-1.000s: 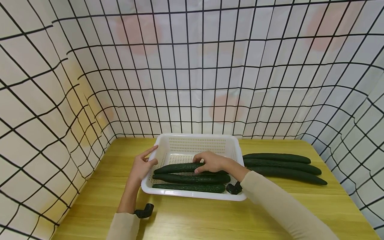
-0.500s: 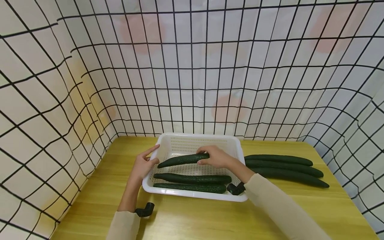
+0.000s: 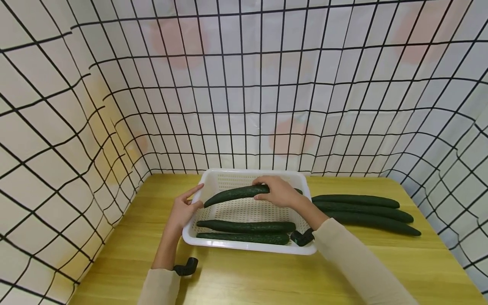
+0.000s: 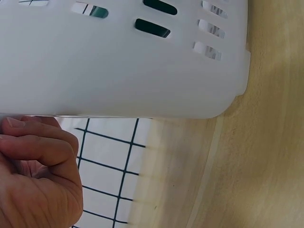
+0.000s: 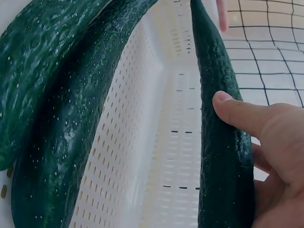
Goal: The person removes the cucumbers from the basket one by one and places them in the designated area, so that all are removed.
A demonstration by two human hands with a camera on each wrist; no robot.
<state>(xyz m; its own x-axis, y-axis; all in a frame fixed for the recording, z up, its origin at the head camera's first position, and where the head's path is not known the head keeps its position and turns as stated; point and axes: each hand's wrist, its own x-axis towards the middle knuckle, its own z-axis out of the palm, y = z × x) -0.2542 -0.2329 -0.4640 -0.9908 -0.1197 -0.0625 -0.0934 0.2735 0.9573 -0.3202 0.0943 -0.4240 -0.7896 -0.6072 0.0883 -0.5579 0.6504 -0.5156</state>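
Observation:
My right hand [image 3: 279, 192] grips a dark green cucumber [image 3: 232, 194] by its middle, lifted off the floor of the white plastic basket [image 3: 249, 248]. In the right wrist view the thumb [image 5: 242, 114] lies across that cucumber [image 5: 221, 142], and the other fingers are mostly hidden behind it. Two more cucumbers [image 3: 245, 227] lie side by side along the basket's near wall. My left hand [image 3: 182, 213] holds the basket's left rim, thumb at the edge and index finger stretched along it. Seen in the left wrist view, its other fingers [image 4: 42, 147] are curled beside the basket wall [image 4: 118, 80].
Several cucumbers [image 3: 366, 210] lie together on the wooden table [image 3: 244, 279], right of the basket. A wall covering with a black grid [image 3: 244, 97] surrounds the table's back and sides. Each wrist carries a black camera mount [image 3: 187, 267].
My right hand has raised the cucumber from beside the other two and carried it toward the basket's far wall. The left hand keeps its place at the rim.

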